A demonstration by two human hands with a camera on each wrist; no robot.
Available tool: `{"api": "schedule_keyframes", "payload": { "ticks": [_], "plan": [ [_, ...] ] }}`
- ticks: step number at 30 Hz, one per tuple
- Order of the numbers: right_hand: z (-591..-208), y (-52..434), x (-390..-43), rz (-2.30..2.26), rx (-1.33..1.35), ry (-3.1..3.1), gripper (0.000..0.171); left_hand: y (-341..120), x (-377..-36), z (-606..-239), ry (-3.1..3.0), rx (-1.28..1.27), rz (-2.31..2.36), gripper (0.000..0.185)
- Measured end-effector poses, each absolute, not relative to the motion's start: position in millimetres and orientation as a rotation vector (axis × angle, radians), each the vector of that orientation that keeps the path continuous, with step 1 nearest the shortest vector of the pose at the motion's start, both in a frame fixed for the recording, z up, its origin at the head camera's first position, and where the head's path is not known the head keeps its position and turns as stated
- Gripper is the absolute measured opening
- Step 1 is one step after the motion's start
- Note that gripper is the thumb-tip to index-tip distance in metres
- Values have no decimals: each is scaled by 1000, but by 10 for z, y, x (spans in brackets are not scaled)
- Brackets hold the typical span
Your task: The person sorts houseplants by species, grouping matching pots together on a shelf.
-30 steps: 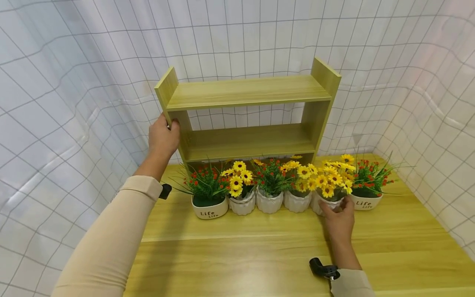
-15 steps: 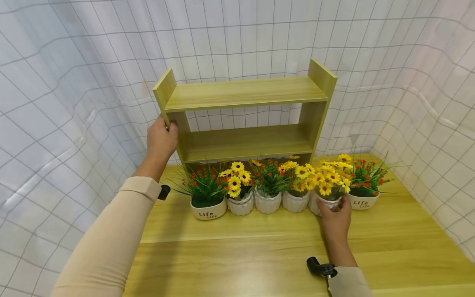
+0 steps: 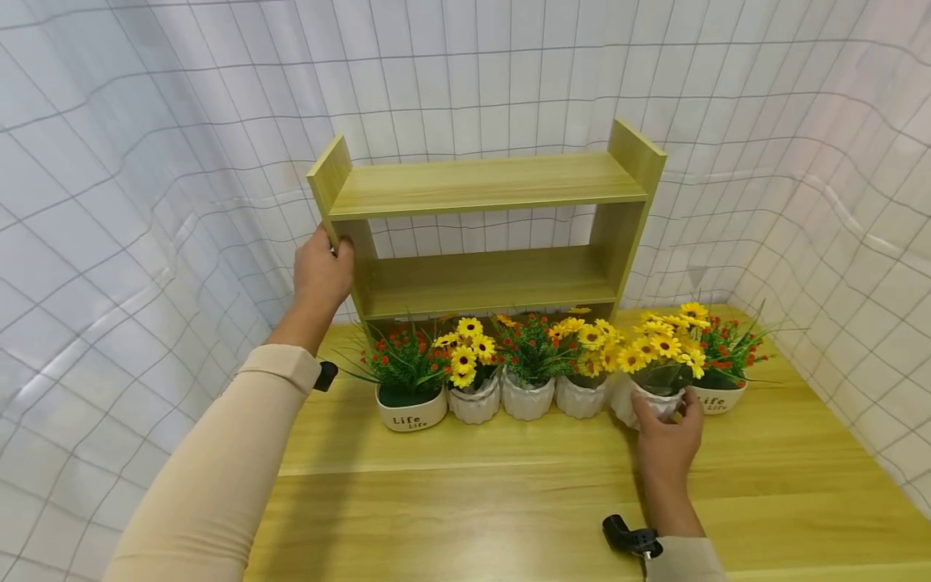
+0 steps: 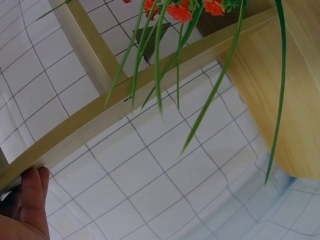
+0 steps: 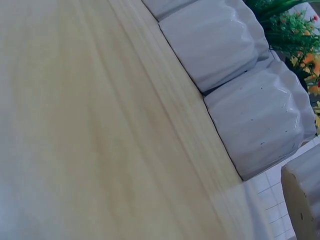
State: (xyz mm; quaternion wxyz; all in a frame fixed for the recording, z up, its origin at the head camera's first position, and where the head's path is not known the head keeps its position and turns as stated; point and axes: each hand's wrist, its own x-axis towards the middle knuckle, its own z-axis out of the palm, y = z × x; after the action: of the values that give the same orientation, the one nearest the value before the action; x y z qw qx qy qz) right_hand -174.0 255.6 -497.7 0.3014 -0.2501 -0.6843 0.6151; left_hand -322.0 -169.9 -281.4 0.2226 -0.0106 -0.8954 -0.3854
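Left hand (image 3: 321, 273) fingers wrapped round shelf (image 3: 486, 234) left upright; right hand (image 3: 665, 436) fingers gripping white sunflower pot (image 3: 650, 398), tilted, near surface (image 3: 509, 501) back-right corner.

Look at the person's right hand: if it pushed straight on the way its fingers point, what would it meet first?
The right hand already grips the white pot of yellow flowers. Pushed on, that pot would probably reach the "Life" pot close behind it, though depth is unclear.
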Motion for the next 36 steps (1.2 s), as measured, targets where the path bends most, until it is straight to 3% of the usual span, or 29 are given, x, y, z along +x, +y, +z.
{"api": "schedule_keyframes", "payload": {
  "ticks": [21, 36],
  "plan": [
    [-4430, 2529, -1555, 1499, -510, -1791, 78, -1693, -3227, -2809, -2493, -32, -1064, 40],
    [-3921, 2512, -1631, 1578, -383, -1691, 76, -1724, -3228, -2831, -2499, -29, -1050, 41]
  ]
}}
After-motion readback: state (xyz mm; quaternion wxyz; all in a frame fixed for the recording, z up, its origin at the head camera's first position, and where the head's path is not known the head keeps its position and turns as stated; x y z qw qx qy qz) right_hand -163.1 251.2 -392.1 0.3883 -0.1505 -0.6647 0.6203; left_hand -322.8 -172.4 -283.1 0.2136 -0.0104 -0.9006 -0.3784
